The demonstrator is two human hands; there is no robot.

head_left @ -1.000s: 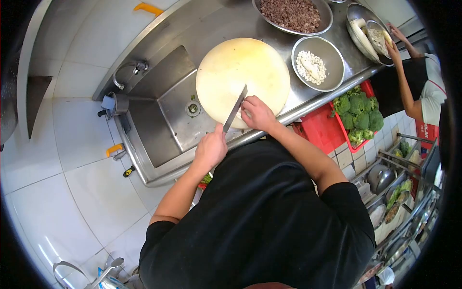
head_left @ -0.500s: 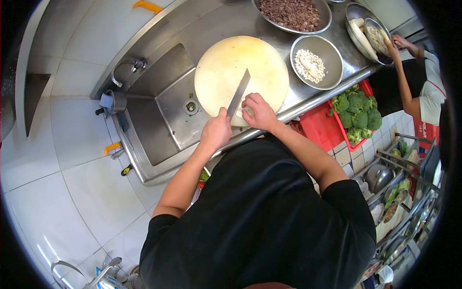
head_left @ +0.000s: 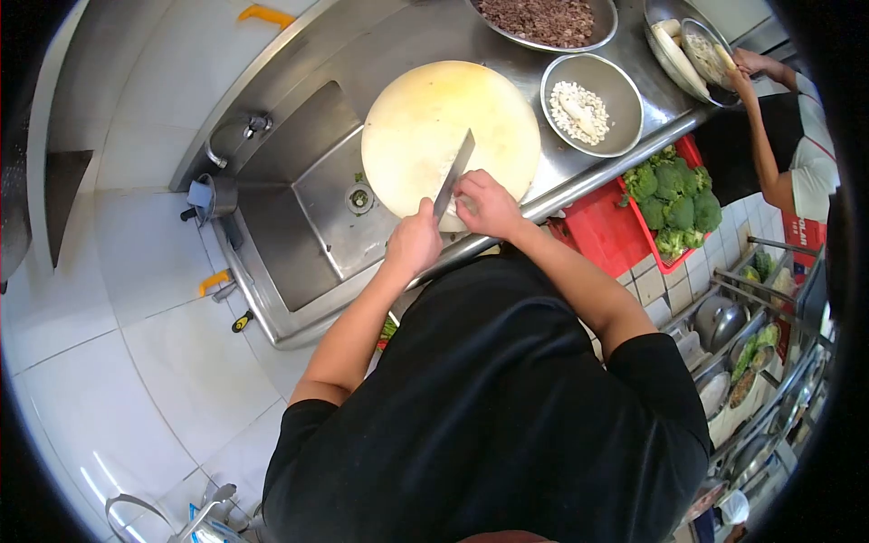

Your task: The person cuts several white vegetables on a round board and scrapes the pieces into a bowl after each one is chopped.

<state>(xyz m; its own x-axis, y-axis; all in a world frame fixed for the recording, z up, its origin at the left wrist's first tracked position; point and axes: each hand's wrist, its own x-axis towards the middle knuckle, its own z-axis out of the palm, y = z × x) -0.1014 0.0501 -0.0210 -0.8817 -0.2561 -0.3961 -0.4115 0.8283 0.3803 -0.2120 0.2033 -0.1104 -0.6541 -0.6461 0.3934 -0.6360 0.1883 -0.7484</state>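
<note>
A large round cutting board (head_left: pixel 425 109) lies across the sink's edge and the steel counter. My left hand (head_left: pixel 416 240) is closed round the handle of a knife (head_left: pixel 455 174), whose blade points up and to the right over the board. Just right of the blade, my right hand (head_left: pixel 489 206) has its fingers bent and pressed on a small white piece of food at the board's near edge; the fingers mostly hide it. Beside the board on the right, a steel bowl (head_left: pixel 625 100) holds chopped white pieces (head_left: pixel 579 113) and a larger white piece.
The steel sink (head_left: pixel 294 249) and faucet (head_left: pixel 237 136) are left. A bowl of brown chopped food (head_left: pixel 543 20) stands behind. A co-worker's hands (head_left: pixel 747 72) are at a bowl of long white vegetables (head_left: pixel 681 68). Broccoli (head_left: pixel 672 199) fills a red crate (head_left: pixel 611 226) below the counter; shelves stand lower right.
My left hand and the knife have moved right and slightly up, close to my right hand. My right hand has shifted slightly. The co-worker's far hand has moved closer to the bowl.
</note>
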